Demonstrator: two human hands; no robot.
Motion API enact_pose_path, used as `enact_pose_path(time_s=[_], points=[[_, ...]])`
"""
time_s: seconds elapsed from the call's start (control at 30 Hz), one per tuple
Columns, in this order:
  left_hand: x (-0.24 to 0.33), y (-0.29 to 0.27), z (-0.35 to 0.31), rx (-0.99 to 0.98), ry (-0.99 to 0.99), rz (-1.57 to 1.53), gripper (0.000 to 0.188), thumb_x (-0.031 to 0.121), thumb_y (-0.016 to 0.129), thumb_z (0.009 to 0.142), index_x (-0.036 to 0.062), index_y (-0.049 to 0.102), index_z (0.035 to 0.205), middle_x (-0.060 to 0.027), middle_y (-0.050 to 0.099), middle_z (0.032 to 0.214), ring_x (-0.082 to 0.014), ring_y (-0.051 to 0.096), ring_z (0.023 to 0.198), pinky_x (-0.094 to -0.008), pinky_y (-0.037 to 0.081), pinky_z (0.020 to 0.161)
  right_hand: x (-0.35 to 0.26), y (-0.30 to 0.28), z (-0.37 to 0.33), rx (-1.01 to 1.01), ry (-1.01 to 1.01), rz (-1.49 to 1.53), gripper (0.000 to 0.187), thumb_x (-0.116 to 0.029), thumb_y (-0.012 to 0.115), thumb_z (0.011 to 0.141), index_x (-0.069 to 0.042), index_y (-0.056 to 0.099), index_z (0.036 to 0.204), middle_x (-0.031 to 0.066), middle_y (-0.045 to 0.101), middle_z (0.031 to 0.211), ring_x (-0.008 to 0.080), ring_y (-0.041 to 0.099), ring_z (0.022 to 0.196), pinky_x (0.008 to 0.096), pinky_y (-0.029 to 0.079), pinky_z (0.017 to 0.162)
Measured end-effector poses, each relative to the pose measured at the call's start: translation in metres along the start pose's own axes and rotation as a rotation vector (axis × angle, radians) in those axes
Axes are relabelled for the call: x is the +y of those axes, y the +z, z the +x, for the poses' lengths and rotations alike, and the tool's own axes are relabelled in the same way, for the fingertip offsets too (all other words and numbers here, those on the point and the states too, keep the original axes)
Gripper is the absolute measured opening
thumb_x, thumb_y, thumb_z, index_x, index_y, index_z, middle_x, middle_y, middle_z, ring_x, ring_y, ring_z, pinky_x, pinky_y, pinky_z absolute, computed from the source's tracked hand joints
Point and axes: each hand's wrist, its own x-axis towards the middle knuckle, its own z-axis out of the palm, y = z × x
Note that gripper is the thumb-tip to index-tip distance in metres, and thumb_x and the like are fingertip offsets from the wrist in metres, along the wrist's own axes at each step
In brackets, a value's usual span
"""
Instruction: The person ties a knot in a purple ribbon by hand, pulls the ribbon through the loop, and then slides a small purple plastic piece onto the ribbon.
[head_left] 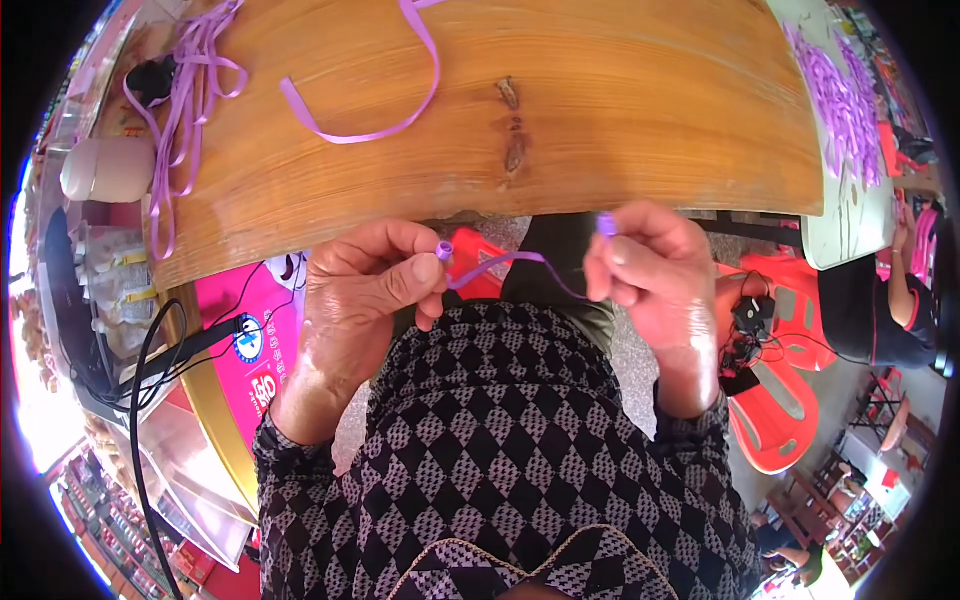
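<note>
My left hand (365, 300) pinches one end of a short purple ribbon (510, 265) between thumb and forefinger, the end curled into a small loop. My right hand (650, 275) grips the other end, which pokes up above the fingertips. The ribbon sags between both hands just below the near edge of a wooden table (620, 120). Both hands hover over my lap, above a black-and-white checked garment.
On the table lie a loose purple ribbon strip (370, 125) and a bundle of purple ribbons (185, 90) at far left. A pale cup (105, 168) stands left. A heap of purple pieces (840, 95) covers a second table at right, where another person (880, 300) sits. Red plastic chairs (775, 400) stand below.
</note>
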Motion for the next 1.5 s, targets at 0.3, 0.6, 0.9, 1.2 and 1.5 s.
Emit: enact_pose_path(time_s=[0.3,0.6,0.9,1.2,1.5], points=[[0.016,-0.005,-0.003,0.033,0.533,0.346,0.015,0.006,0.066,0.075,-0.0022,0.059,0.085,-0.0110,0.059,0.089,-0.0149,0.053,0.081,-0.0243,0.040,0.073,-0.003,-0.017,0.002,0.080,-0.448,-0.119,0.013,-0.007,0.061,0.079,0.000,0.061,0.090,0.0133,0.063,0.081,0.0143,0.058,0.067,0.0220,0.042,0.058],[0.045,-0.047,0.005,-0.116,0.453,-0.631,0.012,0.007,0.058,0.081,0.0001,0.050,0.087,-0.0074,0.044,0.087,-0.0220,0.042,0.088,-0.0413,0.030,0.091,-0.016,-0.073,-0.025,0.177,-0.500,0.308,0.013,-0.016,0.057,0.085,-0.004,0.051,0.085,0.0065,0.052,0.080,0.0188,0.048,0.081,0.0375,0.035,0.082],[0.062,-0.155,0.004,-0.078,0.450,-1.143,0.010,-0.003,0.046,0.082,-0.0024,0.041,0.090,-0.0078,0.035,0.084,-0.0214,0.037,0.086,-0.0398,0.032,0.082,0.017,-0.158,-0.045,0.219,-0.506,0.722,0.011,-0.006,0.054,0.083,-0.007,0.045,0.089,0.0006,0.045,0.078,0.0126,0.041,0.071,0.0327,0.032,0.077],[0.068,-0.187,0.007,0.103,0.513,-1.142,0.018,-0.001,0.043,0.084,-0.0067,0.043,0.101,-0.0088,0.037,0.086,-0.0220,0.038,0.085,-0.0375,0.034,0.080,0.043,-0.163,-0.042,0.361,-0.426,0.881,0.006,-0.006,0.049,0.084,-0.005,0.047,0.090,0.0031,0.049,0.078,0.0144,0.043,0.069,0.0341,0.035,0.075],[0.061,-0.163,0.002,-0.190,0.441,-0.877,0.017,0.002,0.040,0.086,-0.0030,0.044,0.102,-0.0073,0.038,0.084,-0.0188,0.039,0.079,-0.0349,0.033,0.073,0.045,-0.171,-0.039,0.395,-0.480,1.007,0.007,-0.005,0.051,0.084,0.000,0.048,0.088,0.0070,0.050,0.079,0.0178,0.047,0.072,0.0361,0.039,0.080]])
